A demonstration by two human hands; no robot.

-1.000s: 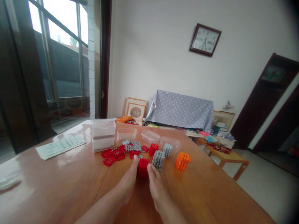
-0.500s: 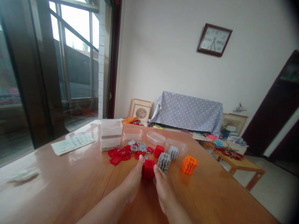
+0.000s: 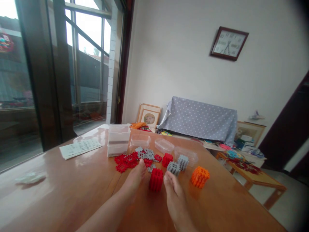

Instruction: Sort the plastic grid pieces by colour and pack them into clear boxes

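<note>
A red stack of notched plastic building pieces (image 3: 156, 180) stands on the table between my hands, touched by neither as far as I can see. My left hand (image 3: 137, 173) is open at its left, thumb up, beside loose red pieces (image 3: 127, 160) and grey pieces (image 3: 147, 154). On the other side my right hand (image 3: 174, 188) is also open, its fingers partly hidden behind the thumb. Just beyond it is a grey stack (image 3: 173, 168), with another grey stack (image 3: 183, 162) and a smaller red stack (image 3: 167, 159) behind. An orange stack (image 3: 200, 177) stands farther right.
Two stacked translucent boxes (image 3: 118, 141) stand at the back left of the wooden table (image 3: 96, 190). Clear shallow containers (image 3: 164, 145) lie behind the pieces. Paper sheets (image 3: 80, 148) and a crumpled pale wrapper (image 3: 30, 178) lie to the left. A low stool (image 3: 258, 175) stands beyond the right edge.
Both hands have moved apart from the red stack, letting it go on the table. The nearer grey stack now looks tipped over. The view has shifted slightly.
</note>
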